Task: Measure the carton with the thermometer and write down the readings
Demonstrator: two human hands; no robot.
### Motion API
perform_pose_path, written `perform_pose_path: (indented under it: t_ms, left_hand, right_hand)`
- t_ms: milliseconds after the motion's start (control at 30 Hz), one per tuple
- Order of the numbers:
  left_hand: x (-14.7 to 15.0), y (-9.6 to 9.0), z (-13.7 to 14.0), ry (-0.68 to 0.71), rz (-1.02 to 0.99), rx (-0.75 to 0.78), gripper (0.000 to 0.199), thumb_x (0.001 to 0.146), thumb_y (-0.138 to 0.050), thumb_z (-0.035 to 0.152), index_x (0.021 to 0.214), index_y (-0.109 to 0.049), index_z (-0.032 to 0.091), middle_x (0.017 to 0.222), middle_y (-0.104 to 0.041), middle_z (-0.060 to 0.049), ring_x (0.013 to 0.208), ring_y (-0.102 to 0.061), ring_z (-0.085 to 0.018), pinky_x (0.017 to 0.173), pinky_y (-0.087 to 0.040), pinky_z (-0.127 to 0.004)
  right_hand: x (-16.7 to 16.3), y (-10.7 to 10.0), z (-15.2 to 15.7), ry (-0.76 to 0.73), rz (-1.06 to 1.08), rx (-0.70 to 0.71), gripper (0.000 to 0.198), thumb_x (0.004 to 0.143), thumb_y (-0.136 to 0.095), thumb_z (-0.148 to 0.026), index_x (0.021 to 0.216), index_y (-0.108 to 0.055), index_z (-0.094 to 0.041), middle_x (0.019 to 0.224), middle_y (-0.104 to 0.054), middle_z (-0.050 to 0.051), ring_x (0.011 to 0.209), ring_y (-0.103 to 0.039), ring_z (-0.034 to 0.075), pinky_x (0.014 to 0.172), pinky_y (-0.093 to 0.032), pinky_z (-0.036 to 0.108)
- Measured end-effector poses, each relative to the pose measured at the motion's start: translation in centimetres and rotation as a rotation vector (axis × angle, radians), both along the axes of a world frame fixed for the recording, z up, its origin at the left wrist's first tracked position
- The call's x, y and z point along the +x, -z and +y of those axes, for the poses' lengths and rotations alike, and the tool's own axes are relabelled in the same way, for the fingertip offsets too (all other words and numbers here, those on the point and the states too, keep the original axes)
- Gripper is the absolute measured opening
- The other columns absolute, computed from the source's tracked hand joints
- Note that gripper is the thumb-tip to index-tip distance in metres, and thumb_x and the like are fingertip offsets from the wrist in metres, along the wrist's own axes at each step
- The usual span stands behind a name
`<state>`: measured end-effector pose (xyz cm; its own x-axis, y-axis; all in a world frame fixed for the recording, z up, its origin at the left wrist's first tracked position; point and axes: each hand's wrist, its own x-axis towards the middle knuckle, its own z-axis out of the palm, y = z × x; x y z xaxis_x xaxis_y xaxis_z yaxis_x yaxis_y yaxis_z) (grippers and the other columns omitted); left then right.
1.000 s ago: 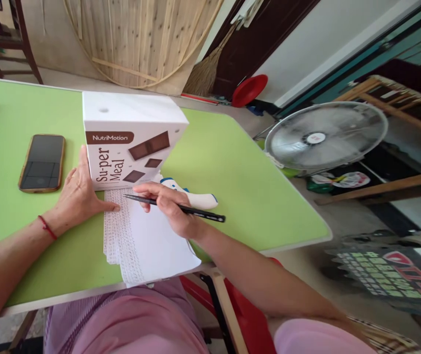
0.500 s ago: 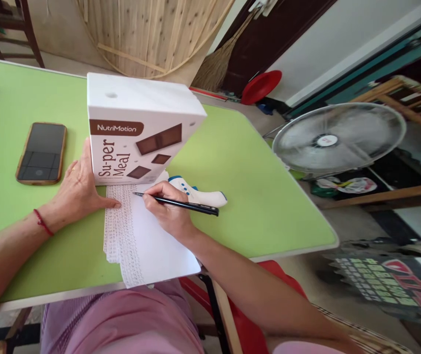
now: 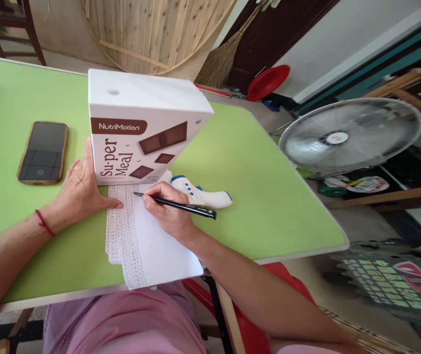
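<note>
- We pinch the pen (image 3: 195,210) in our right hand (image 3: 175,221), its tip at the edge of the writing on the paper (image 3: 169,258); whether it touches, we cannot tell.
- Our left hand (image 3: 80,189) lies spread, apart from the right, fingers against the box (image 3: 151,118), thumb on the paper.
- We see the paper fanned on the green surface (image 3: 269,211), before the upright box.
- The phone (image 3: 43,153) lies beyond our left hand, a white device (image 3: 212,198) just beyond our right.

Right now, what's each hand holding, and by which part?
Right hand: pen, held near its tip. Left hand: no grip visible, thumb on the papers, beside the box.
</note>
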<state>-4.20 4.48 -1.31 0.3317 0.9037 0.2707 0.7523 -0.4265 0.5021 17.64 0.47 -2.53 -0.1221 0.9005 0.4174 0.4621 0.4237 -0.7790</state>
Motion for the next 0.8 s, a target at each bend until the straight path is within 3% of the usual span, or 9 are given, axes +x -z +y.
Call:
perform_pose_path:
  t_ms: [167,367,800]
  left_hand:
    - [0.04,0.14,-0.05,0.005,-0.010,0.016,0.125,0.050,-0.096,0.043,0.149,-0.026,0.014,0.143,-0.046,-0.022,0.133,-0.048,-0.046,0.110,-0.038,-0.061]
    - [0.29,-0.49,-0.26,-0.035,0.018,-0.055,0.116,0.051,-0.096,0.038,0.142,-0.031,0.007,0.142,-0.046,-0.028,0.137,-0.044,-0.045,0.112,-0.037,-0.059]
    - [0.17,0.06,-0.10,-0.020,0.002,0.010,0.118,0.049,-0.096,0.040,0.145,-0.032,0.012,0.141,-0.049,-0.023,0.133,-0.049,-0.044,0.109,-0.040,-0.059]
  right_hand:
    - [0.01,0.01,-0.04,0.014,-0.005,-0.018,0.012,0.082,-0.058,-0.021,0.070,-0.055,-0.022,0.059,-0.058,-0.005,0.050,-0.049,0.009,0.048,-0.040,0.022]
    - [-0.01,-0.07,-0.06,0.011,0.015,-0.042,0.012,0.081,-0.058,-0.022,0.069,-0.055,-0.022,0.056,-0.056,-0.006,0.048,-0.048,0.009,0.046,-0.038,0.022]
    - [0.06,0.04,0.04,0.041,0.015,0.000,0.012,0.082,-0.056,-0.022,0.070,-0.053,-0.023,0.056,-0.057,-0.006,0.047,-0.050,0.010,0.046,-0.040,0.022]
